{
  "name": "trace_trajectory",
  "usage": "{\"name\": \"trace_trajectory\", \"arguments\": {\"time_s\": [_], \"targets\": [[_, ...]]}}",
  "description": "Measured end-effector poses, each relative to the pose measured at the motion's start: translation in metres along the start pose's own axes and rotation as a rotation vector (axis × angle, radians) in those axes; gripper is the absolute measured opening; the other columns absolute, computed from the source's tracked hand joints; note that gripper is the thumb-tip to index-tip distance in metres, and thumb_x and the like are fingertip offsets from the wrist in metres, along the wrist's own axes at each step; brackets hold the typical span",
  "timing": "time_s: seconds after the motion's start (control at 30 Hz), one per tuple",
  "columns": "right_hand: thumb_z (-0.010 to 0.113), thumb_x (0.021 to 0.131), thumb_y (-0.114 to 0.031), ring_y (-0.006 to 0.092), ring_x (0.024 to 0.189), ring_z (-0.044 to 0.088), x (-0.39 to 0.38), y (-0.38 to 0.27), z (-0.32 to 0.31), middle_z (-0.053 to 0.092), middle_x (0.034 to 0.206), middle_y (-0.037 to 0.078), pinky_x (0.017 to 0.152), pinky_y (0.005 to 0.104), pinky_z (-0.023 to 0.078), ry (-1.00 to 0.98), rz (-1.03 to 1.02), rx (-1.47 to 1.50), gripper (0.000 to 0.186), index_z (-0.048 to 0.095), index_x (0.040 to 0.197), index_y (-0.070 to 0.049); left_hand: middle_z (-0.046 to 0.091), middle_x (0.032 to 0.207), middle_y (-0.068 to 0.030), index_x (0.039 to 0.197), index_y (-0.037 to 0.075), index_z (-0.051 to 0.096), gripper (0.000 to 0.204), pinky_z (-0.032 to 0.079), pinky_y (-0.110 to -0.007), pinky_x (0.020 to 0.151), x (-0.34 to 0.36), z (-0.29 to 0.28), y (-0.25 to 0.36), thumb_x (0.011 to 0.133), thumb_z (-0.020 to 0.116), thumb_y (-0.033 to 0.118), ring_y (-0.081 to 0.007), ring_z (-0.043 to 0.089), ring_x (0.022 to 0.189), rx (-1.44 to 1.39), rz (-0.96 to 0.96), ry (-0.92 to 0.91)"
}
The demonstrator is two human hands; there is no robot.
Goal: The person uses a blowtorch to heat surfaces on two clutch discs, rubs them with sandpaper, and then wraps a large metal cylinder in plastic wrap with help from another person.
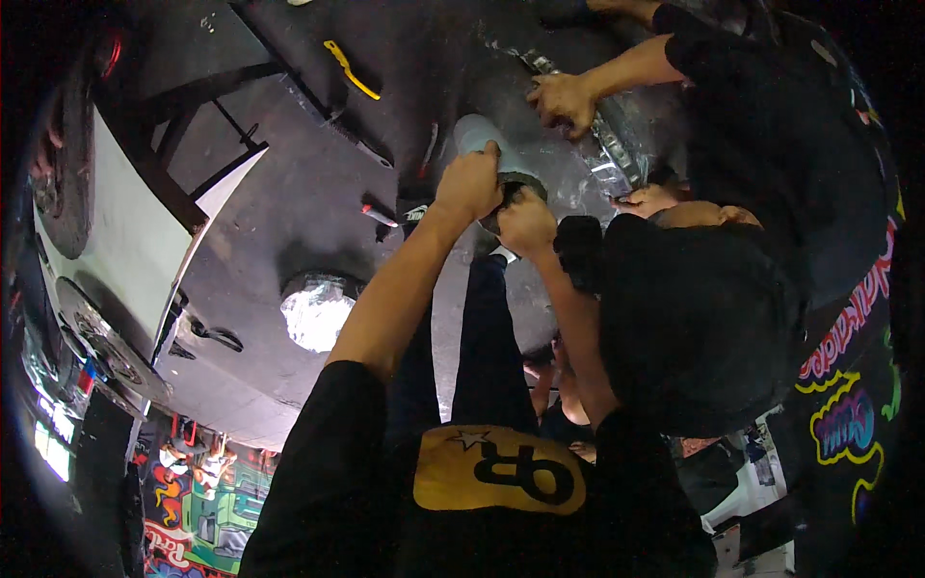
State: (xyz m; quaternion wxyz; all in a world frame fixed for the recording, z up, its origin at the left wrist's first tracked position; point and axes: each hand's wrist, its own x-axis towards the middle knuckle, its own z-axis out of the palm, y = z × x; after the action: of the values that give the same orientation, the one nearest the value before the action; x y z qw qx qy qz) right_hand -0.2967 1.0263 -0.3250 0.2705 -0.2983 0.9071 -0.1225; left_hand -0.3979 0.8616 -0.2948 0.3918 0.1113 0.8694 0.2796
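Observation:
Ahead of me a smooth grey tube-like piece (474, 133) lies low over the dark floor, its near end dark and seemingly hollow. My left hand (470, 183) is closed over its left side, thumb on top. At the dark near end, my right hand (528, 222) has its fingers curled; whether they grip the rim or something small inside is hidden. To the right, a co-worker in dark clothes and a cap (699, 328) leans in close. That person's hands are on a long, shiny metal strip (612, 149).
A yellow-handled tool (352, 69), a long dark bar (289, 82) and a red-tipped marker-like item (379, 214) lie on the floor (241, 250). A crumpled silvery bundle (318, 313) sits left of my arm. White panels with wheels (116, 337) stand far left.

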Motion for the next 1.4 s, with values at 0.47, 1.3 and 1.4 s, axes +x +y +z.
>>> {"name": "trace_trajectory", "arguments": {"time_s": [0.47,1.3,1.4], "targets": [[0.063,0.084,-0.021,0.0312,0.104,0.07,0.041,-0.081,-0.013,0.077,0.102,0.013,0.105,0.0446,0.045,-0.181,0.278,0.165,0.026,0.077,0.103,-0.008,0.072,0.113,-0.0211,0.139,0.016,0.06,0.061,0.057,-0.052,0.088,0.017,-0.004,-0.026,0.079,0.07,0.01,-0.0428,0.071,0.101,0.499,0.479,-0.281],[0.073,0.079,-0.041,0.0313,0.097,0.07,0.003,-0.049,0.011,0.076,0.094,0.015,0.105,0.0494,0.043,0.424,0.294,0.03,0.041,0.076,0.103,-0.007,0.07,0.113,-0.0256,0.139,0.011,0.056,0.061,0.054,-0.058,0.087,-0.034,0.024,-0.005,0.079,0.068,0.006,-0.0476,0.068,0.098,-0.027,0.183,0.152],[0.063,0.083,-0.026,0.0296,0.101,0.072,0.013,-0.042,-0.006,0.077,0.104,0.016,0.108,0.0408,0.042,0.019,0.123,0.007,0.027,0.08,0.095,-0.008,0.069,0.114,-0.0274,0.14,0.011,0.054,0.062,0.053,-0.058,0.089,-0.057,0.03,-0.009,0.079,0.069,0.008,-0.0489,0.068,0.101,-0.146,-0.033,0.24]]}}
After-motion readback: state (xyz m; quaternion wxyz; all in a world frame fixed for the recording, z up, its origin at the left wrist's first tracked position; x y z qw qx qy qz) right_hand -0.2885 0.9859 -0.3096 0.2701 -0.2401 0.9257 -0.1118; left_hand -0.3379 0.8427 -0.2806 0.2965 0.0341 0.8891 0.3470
